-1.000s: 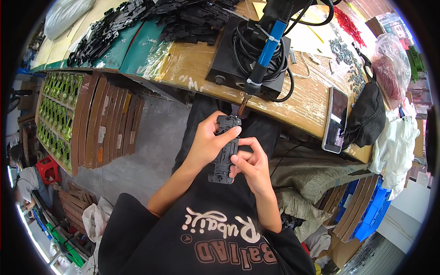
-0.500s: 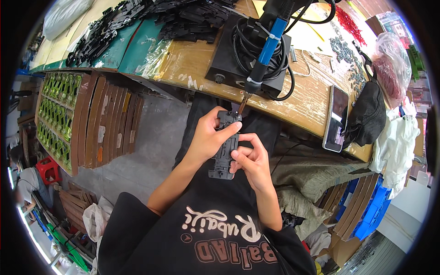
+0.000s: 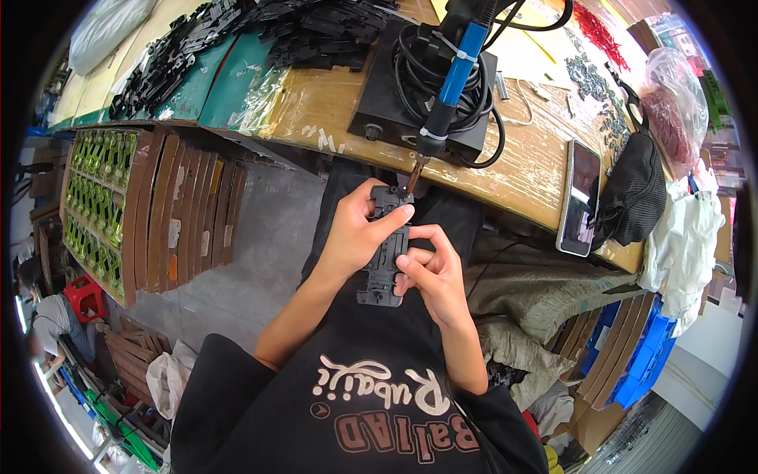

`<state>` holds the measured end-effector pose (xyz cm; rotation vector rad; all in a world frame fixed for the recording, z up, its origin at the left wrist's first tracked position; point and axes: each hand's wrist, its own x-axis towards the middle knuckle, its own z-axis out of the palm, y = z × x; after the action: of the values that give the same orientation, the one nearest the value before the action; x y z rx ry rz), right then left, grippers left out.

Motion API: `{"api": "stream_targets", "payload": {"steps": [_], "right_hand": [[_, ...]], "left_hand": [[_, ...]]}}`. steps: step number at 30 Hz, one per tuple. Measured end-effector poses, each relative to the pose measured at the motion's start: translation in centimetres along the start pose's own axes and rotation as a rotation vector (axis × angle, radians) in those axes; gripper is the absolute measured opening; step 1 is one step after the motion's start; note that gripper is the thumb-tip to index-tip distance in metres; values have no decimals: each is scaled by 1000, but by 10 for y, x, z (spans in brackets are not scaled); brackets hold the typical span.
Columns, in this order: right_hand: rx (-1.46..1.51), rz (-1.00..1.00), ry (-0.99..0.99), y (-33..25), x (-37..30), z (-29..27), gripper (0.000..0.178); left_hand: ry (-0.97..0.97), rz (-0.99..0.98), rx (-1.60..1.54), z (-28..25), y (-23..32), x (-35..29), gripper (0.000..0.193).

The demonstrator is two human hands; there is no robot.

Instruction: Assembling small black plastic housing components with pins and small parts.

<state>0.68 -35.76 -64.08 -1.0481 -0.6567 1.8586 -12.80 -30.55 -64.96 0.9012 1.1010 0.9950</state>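
Observation:
Between my hands is a long black moulded plastic part [image 3: 384, 265], held lengthwise off the table's front edge. My left hand [image 3: 357, 231] grips its upper end, thumb across the face. Lower down on the right side, my right hand [image 3: 430, 272] pinches it between thumb and bent fingers. A soldering iron [image 3: 442, 107] with a blue and black handle is fixed above, tip pointing down. Its brown metal tip [image 3: 414, 175] meets or nearly meets the part's upper right corner; whether they touch I cannot tell.
Behind the iron stands a black box [image 3: 371, 118] with coiled cable. Black plastic parts [image 3: 316, 35] heap at the far left. A phone [image 3: 580, 197] and black pouch [image 3: 636, 189] lie at right. Stacked brown trays [image 3: 185, 209] stand left; a person [image 3: 59, 320] sits beyond.
The view has shifted slightly. Both hands keep their hold on the black plastic part, and its upper end stays by the iron's tip.

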Motion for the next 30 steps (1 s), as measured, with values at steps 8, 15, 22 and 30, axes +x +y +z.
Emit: {"api": "stream_targets", "payload": {"steps": [8,15,22,30], "right_hand": [[19,-24,30,-3,-5,-5,29],[-216,118,-143,18,-21,-45,45],[-272,-62,400,2,-132,-172,41],[-106,-1286,1632,-12,-179,-401,35]], "left_hand": [[-27,4,17,6,1,1,20],[83,-33,145,19,-46,-26,21],[-352,-299,205,2,-82,-40,29],[-298,-293,389,-11,-85,-15,18]]}}
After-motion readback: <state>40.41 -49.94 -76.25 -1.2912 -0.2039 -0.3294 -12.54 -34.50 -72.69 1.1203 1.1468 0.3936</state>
